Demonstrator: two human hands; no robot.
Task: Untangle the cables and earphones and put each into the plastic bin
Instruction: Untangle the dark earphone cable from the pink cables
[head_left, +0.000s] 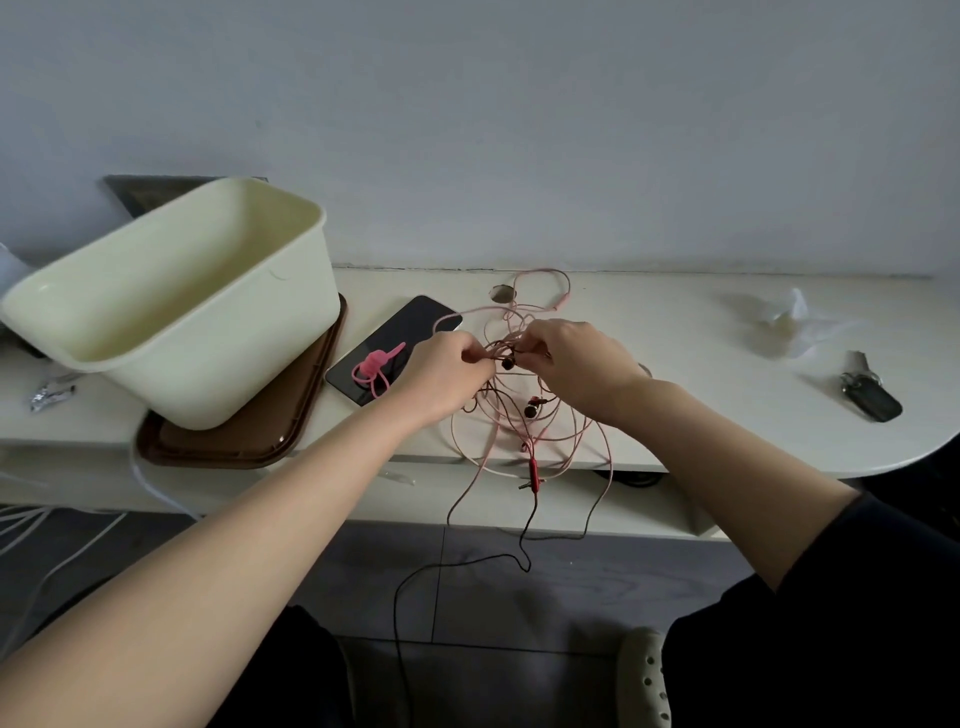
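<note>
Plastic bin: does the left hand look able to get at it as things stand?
Probably yes. The plastic bin stands left of the left hand, top open; only a flat phone lies between. The hand's fingers are pinching the cable tangle, so it would carry that along.

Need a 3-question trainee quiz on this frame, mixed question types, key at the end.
1. True or false: the plastic bin stands on the brown tray.
2. What lies on the phone? A keys, B pink silicone strap, C an earbud.
3. Which hand pinches the cable tangle: left hand, right hand, or both?
Key: 1 true; 2 B; 3 both.
</note>
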